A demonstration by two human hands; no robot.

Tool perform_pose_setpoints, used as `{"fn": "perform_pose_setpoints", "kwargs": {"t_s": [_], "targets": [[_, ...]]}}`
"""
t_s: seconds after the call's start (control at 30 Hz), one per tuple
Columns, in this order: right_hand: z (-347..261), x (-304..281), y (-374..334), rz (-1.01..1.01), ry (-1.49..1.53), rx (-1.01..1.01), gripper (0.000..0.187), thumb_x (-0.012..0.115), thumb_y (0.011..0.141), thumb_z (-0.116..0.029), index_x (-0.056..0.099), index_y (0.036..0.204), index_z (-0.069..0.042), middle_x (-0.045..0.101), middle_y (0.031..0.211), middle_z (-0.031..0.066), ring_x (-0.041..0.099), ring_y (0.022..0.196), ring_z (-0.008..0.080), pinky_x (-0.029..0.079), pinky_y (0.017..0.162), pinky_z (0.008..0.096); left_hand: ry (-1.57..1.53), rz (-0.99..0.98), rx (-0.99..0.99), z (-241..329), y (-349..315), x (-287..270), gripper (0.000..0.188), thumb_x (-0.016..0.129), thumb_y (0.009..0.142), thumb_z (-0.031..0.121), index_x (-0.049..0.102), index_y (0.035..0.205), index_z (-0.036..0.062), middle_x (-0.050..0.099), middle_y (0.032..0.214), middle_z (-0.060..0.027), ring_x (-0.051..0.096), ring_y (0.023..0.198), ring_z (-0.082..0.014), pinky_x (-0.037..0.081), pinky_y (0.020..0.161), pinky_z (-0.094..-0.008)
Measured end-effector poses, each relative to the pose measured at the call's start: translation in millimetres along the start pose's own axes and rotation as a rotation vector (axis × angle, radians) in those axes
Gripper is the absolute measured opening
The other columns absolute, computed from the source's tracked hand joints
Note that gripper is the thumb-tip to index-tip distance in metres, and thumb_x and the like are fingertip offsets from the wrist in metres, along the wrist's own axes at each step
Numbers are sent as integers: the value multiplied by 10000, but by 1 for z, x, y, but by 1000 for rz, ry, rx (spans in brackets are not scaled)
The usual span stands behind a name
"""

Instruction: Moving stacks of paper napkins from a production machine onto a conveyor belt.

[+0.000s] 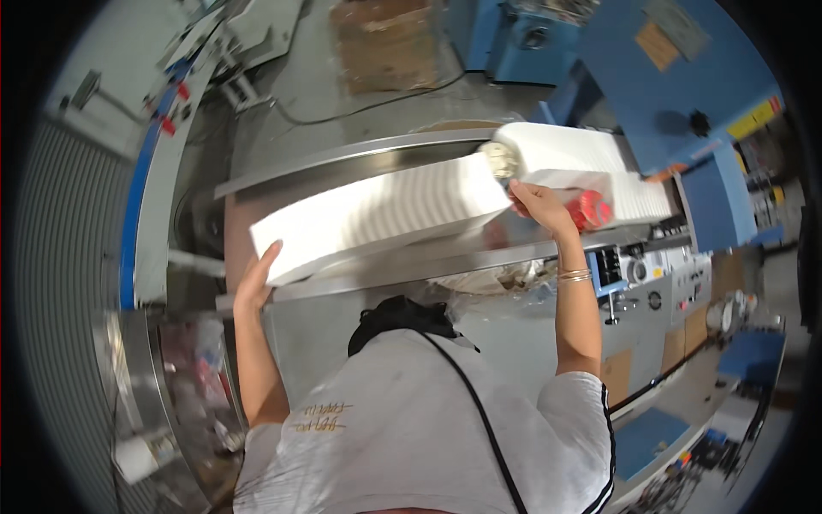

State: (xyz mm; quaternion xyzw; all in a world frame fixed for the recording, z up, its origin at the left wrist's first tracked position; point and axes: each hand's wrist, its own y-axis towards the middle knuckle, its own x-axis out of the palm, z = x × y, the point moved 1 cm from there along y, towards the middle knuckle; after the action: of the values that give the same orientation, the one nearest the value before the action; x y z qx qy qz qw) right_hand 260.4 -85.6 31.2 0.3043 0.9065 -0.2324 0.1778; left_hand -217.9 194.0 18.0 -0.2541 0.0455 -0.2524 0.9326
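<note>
A long row of white, thin pieces packed face to face [377, 214] stretches across the metal-railed trough in front of me, slightly blurred. My left hand [255, 278] grips its left end, thumb up along the near side. At the right end, my right hand [543, 206] has its fingers bent in against the last pieces; the fingertips are partly hidden. Just beyond that hand is a round cream-coloured object [499, 160], its kind unclear. More white stacked pieces [561, 150] lie to the right, with a red round object [589, 210] beside them.
Metal rails [342, 163] edge the trough. A blue machine [685, 86] stands over its right end. To the left runs a blue-edged bench [141, 206]. A brown cardboard piece [385, 43] lies on the floor beyond, and a black cable [360, 111] crosses there.
</note>
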Motion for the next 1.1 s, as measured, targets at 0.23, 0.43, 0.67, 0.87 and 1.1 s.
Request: {"fn": "perform_pose_setpoints", "kwargs": {"t_s": [0.23,0.43,0.67,0.87,1.1], "targets": [[-34,58,18,-238,-69,61,1059,561,778,-710,342,1350,154,358,1414,294,334,1343,332,308,1075,373,93,-90,-92,6,3,0,896,659,838,474,232,1463,-4,370,1447,-167,323,1348,-267,216,1113,-396],[-54,79,3,-434,-180,99,897,522,824,-671,415,1366,35,403,1431,166,341,1336,326,329,1048,374,234,-253,-22,20,8,-18,806,617,847,499,330,1433,26,335,1481,-156,213,1407,-286,90,1128,-484],[-46,81,7,-326,262,211,739,484,909,-576,423,1361,6,506,1343,98,459,1246,197,360,1002,315,264,-43,-145,37,3,-28,945,649,780,591,299,1444,16,362,1457,-187,264,1379,-309,159,1125,-425],[-65,142,7,-304,171,125,895,772,741,-428,368,1379,52,462,1369,160,368,1314,255,226,1108,379,341,-201,-47,69,-2,8,864,770,698,507,478,1316,-21,546,1280,-164,479,1209,-262,335,1027,-371],[-84,167,-3,-219,191,78,810,763,754,-312,379,1377,34,490,1329,111,445,1215,212,305,1047,346,102,-49,86,5,-2,-26,863,827,668,385,456,1305,-63,580,1196,-153,526,1116,-225,436,867,-354]]}}
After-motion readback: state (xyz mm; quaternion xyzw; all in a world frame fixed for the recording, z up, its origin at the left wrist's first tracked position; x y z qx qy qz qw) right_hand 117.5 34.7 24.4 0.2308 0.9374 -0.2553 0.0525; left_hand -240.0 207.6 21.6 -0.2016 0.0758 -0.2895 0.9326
